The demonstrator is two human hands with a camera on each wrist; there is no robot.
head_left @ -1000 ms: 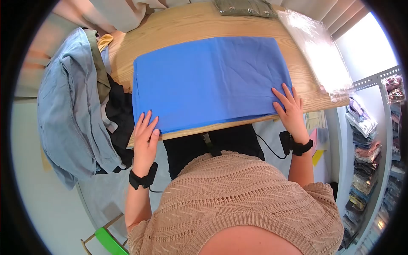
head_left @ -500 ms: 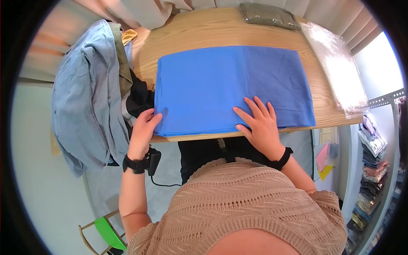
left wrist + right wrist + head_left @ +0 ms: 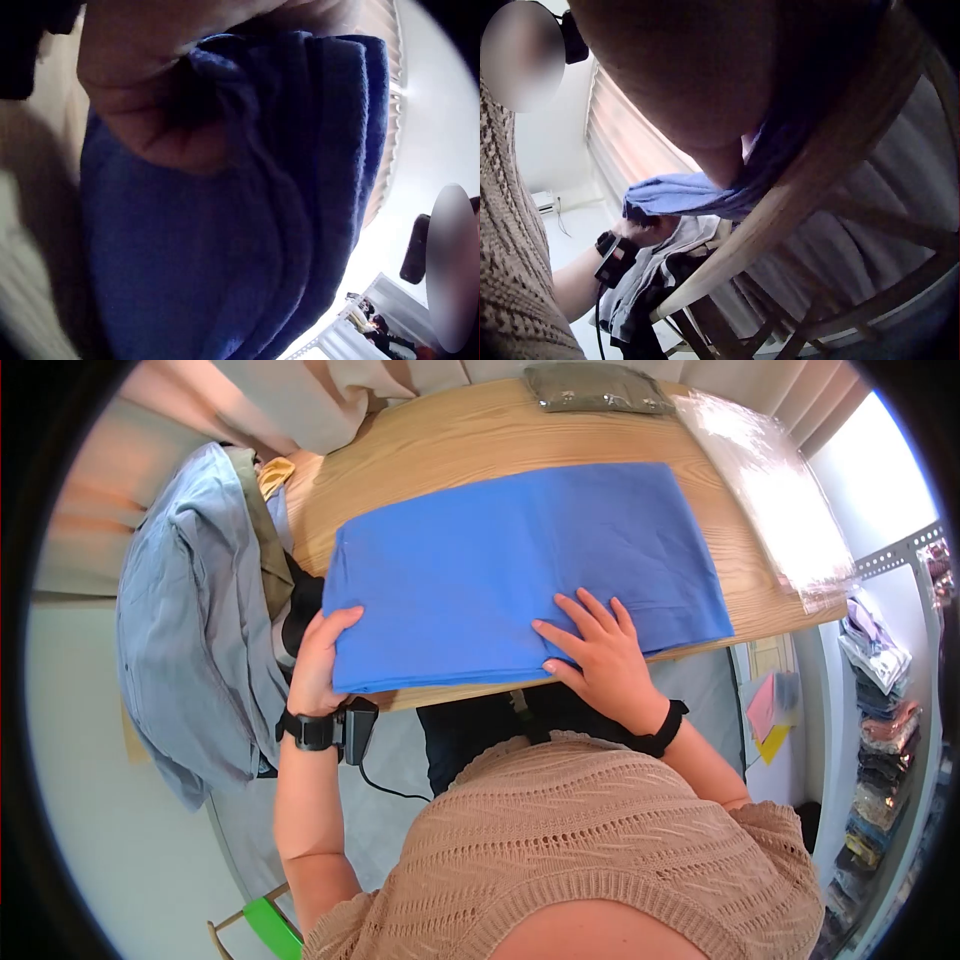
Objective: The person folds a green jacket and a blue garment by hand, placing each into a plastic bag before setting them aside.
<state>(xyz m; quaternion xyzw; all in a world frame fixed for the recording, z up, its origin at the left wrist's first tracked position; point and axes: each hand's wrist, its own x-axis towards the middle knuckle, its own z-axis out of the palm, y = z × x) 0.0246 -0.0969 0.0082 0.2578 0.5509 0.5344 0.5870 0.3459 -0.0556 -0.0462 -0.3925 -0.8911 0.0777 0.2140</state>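
Observation:
A blue cloth (image 3: 450, 560), folded into a wide rectangle, lies on the wooden table. My left hand (image 3: 320, 660) grips its near left corner, thumb on top and the other fingers beneath. In the left wrist view the hand (image 3: 165, 97) curls round several layers of the cloth (image 3: 180, 255). The right wrist view shows that end of the cloth (image 3: 675, 196) raised off the table in the left hand (image 3: 646, 231). My right hand (image 3: 610, 665) rests on top near the front edge, right of the middle, fingers spread.
A pile of clothes (image 3: 200, 620) hangs over the table's left end. At the back lies an olive packet (image 3: 597, 388), with clear plastic bags (image 3: 765, 490) along the right side of the table (image 3: 440, 440). Shelves of packed clothes (image 3: 880, 740) stand at the right.
My right hand has moved left from the cloth's right end to right of its middle. My left hand, first flat at the near left corner, now grips it. The cloth's left end has lifted.

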